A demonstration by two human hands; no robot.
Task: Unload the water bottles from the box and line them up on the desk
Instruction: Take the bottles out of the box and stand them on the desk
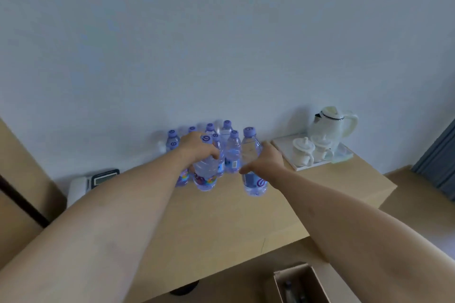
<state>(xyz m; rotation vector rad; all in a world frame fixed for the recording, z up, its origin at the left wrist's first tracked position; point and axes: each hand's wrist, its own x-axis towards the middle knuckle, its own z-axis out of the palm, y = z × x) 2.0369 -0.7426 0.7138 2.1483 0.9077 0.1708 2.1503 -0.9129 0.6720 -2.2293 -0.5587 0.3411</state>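
Note:
Several clear water bottles (232,150) with purple caps stand in a cluster at the back of the wooden desk (221,224), against the wall. My left hand (198,149) is wrapped around a bottle (205,174) at the front left of the cluster. My right hand (267,160) grips another bottle (253,179) at the front right, which stands on the desk or just above it. The cardboard box (299,283) sits on the floor below the desk's front edge, with dark bottle tops visible inside.
A white kettle (331,125) and white lidded cups (304,152) stand on a white tray (285,147) at the desk's back right. A desk phone (93,182) sits at the left. A dark curtain (440,162) hangs far right.

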